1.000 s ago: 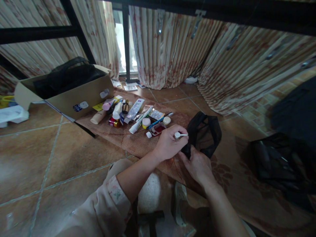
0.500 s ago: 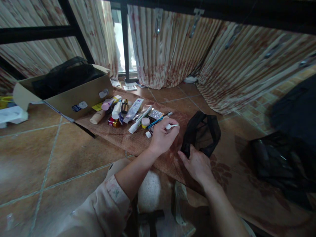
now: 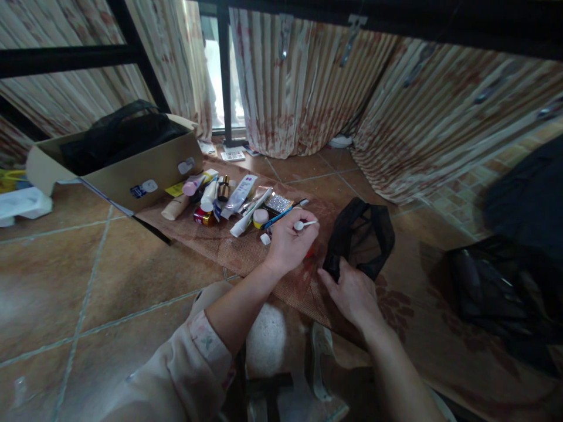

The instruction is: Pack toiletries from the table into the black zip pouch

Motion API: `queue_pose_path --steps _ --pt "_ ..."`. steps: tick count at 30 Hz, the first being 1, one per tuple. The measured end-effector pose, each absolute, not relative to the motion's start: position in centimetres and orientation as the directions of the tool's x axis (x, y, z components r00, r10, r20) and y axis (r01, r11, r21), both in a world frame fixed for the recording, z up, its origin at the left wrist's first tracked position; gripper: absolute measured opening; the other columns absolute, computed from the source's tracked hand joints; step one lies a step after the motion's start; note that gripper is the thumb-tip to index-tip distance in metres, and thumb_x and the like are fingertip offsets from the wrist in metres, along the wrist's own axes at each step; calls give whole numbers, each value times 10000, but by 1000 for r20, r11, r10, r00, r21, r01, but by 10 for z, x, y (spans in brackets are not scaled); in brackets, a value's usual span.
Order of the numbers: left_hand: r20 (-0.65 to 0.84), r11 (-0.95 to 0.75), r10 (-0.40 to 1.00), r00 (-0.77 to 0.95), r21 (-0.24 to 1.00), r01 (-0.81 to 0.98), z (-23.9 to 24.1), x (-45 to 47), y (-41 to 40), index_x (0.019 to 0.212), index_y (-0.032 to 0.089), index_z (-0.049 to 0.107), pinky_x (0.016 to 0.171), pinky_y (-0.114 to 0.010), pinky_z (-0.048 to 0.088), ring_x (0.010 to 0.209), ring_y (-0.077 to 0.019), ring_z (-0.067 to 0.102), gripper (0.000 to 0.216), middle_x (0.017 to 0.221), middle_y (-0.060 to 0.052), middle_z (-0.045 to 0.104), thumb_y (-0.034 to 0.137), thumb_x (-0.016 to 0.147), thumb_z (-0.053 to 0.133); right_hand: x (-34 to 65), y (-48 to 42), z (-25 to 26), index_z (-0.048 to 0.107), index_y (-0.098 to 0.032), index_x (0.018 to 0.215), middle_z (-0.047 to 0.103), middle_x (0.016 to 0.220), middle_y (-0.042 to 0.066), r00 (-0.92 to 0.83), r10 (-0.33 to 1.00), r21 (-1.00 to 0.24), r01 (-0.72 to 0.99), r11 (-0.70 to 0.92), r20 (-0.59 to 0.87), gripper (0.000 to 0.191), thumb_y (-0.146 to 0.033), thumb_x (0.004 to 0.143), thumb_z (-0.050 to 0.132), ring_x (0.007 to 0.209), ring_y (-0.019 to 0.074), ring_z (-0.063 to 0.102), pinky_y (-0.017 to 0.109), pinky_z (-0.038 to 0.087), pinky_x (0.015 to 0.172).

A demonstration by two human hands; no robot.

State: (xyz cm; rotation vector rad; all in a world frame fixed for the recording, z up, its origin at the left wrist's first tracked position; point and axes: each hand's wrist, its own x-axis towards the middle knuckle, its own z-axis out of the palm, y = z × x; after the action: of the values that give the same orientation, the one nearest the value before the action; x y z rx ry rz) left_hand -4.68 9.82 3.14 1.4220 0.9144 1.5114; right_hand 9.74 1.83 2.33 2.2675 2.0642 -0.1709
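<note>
My left hand (image 3: 288, 245) is closed on a small white spoon-like applicator (image 3: 304, 224), held just above the near end of a pile of cosmetics (image 3: 240, 205) on a brown mat (image 3: 246, 252). The pile holds tubes, small jars, a blue pen-like stick and a glittery case. My right hand (image 3: 352, 293) rests on the mat and pinches the near edge of a black mesh pouch (image 3: 363, 237), whose mouth stands open. The left hand hides a red-lidded case beneath it.
An open cardboard box (image 3: 132, 176) with black fabric inside stands at the back left on the tiled floor (image 3: 88, 281). Striped curtains (image 3: 308, 82) hang behind. Dark bags (image 3: 501, 293) lie at the right. My knee and shoes show at the bottom.
My left hand has drawn the white applicator leftward, away from the pouch's mouth and back over the pile. My right hand has stayed on the pouch's edge.
</note>
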Motion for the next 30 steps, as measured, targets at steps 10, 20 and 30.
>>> queue_pose_path --steps 10,20,30 --pt "359 -357 933 2 930 -88 36 -47 96 729 166 596 554 -202 371 589 -69 448 58 666 36 548 183 785 599 97 18 25 583 -138 1093 722 887 135 94 985 -35 994 -100 -141 401 -473 952 414 816 263 701 308 427 631" --pt "381 -378 924 13 920 -98 32 -49 99 735 170 595 558 -202 384 587 -69 452 56 659 43 544 187 788 599 97 19 25 580 -143 1085 721 894 127 100 984 -38 994 -106 -145 394 -475 952 415 824 249 699 296 421 634" --pt "371 -371 928 -4 926 -71 34 -49 98 717 170 593 580 -206 404 609 -75 468 76 673 34 556 206 784 603 98 18 24 571 -136 1107 722 910 138 94 986 -30 995 -99 -141 399 -470 950 420 838 265 700 307 427 634"
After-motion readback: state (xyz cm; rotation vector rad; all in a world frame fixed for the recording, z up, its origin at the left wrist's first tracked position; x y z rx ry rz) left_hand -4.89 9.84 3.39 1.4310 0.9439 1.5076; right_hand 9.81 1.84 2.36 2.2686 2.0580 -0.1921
